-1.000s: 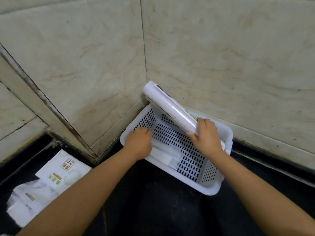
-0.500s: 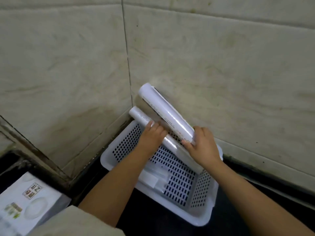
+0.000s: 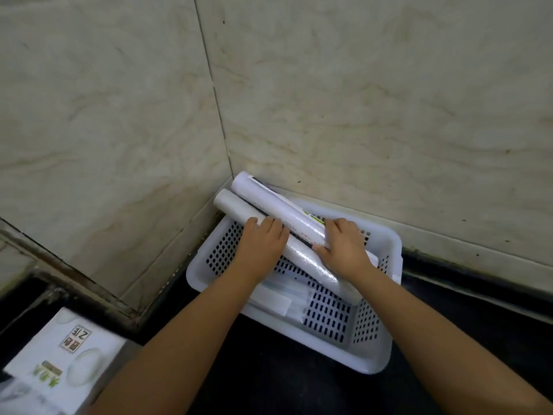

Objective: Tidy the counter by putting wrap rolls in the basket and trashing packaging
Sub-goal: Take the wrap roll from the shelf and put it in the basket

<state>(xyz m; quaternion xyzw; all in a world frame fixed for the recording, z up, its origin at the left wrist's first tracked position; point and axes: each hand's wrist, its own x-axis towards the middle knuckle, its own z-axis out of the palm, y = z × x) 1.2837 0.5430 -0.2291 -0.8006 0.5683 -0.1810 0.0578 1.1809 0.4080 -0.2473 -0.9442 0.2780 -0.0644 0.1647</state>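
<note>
**Two wrap rolls propped in the corner basket**

We had both hands in the white basket (image 3: 386,298), which sat on the dark counter (image 3: 269,378) pushed into the corner where the two marble-look walls (image 3: 374,100) met. Two wrap rolls lay side by side across it, both slanting from the far left corner down toward the near right wall, their upper ends sticking out over the basket's rim and touching or nearly touching the wall.

Our left hand (image 3: 261,244) lay palm down on the lower roll (image 3: 236,206), the plain pale one, with fingers curled loosely over its top; whether they gripped it or only pressed on it we could not tell. Our right hand (image 3: 344,250) rested on the upper roll (image 3: 278,206), the white one with a dark stripe and a bit of green print, the fingers bent over it and the thumb reaching down to the lower roll. Again we could not say if that was a firm hold.

On the basket floor beneath the rolls lay some flat white pieces (image 3: 275,301), too blurred to identify. Well apart, at the near left edge of the counter, stood a white printed box (image 3: 59,363) with green lettering and an egg-like picture.
</note>
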